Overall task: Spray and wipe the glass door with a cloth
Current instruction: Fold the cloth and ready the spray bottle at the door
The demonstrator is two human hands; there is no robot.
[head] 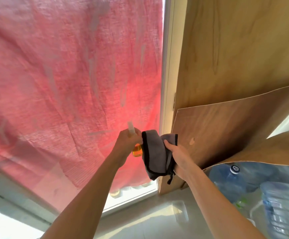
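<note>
The glass door (71, 75) is filling the left and centre of the view, streaked with pale drips and smears, and a pink cloth-like sheet (37, 49) is showing through it, glowing with daylight. The door's white frame (166, 75) is running down its right edge and along the bottom.

In front of the lower right part of the glass, the left hand (127, 141) is gripping a small spray bottle (137, 150), fingers wrapped tight around its neck. The clear nozzle is sticking up above the fist and pointing at the glass, and the amber liquid in the body is showing below it. Just beside it, the right hand (176, 156) is clutching a grey cloth (155, 152) with black edging, fingers closed over a bunched fold while the rest is hanging down. The cloth's upper corner is touching or nearly touching the left hand; it is not lying against the glass.

To the right, wooden boards (226, 66) are leaning against the wall beside the frame, a darker one overlapping the lighter. Below them, large blue water bottles (278, 204) are standing on the pale tiled floor (149, 221). A clear plastic container (180, 211) is sitting on the floor near the door's bottom corner.
</note>
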